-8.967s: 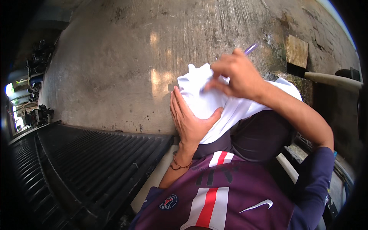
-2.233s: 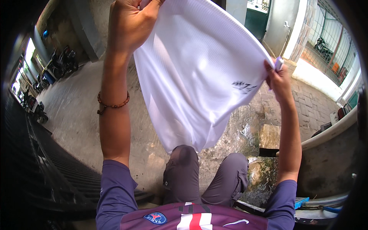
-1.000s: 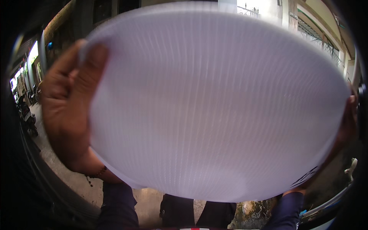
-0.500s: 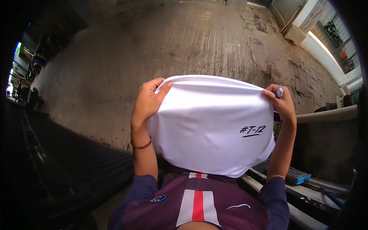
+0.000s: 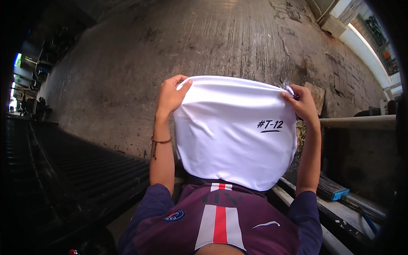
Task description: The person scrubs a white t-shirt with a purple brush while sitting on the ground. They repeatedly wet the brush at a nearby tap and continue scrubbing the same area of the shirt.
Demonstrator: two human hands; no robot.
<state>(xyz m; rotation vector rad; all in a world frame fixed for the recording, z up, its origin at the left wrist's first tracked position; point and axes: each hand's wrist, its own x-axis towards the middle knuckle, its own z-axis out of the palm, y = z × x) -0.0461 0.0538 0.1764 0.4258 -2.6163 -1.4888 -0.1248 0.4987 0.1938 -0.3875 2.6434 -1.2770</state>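
A smooth white cloth (image 5: 229, 131), perhaps a garment, hangs spread out in front of my chest, with a small black underlined print on its right side. My left hand (image 5: 172, 95) pinches its upper left corner between thumb and fingers. At the upper right corner, my right hand (image 5: 302, 101) grips the edge, thumb on the near face. A small whitish-purple bit shows by the right fingers; I cannot tell what it is. The top edge runs taut between both hands, while the lower part falls in soft folds near my waist.
Stained concrete floor (image 5: 170, 51) stretches ahead. Dark ridged slats (image 5: 85, 182) lie on the left. To the right are a pale ledge (image 5: 359, 122) and a brush or broom with a blue part (image 5: 341, 194). Beyond them runs a low white wall (image 5: 365, 51).
The white cloth has shifted slightly, its right corner coming left and up with my right hand. My left hand has moved a little to the right. The view has tilted slightly.
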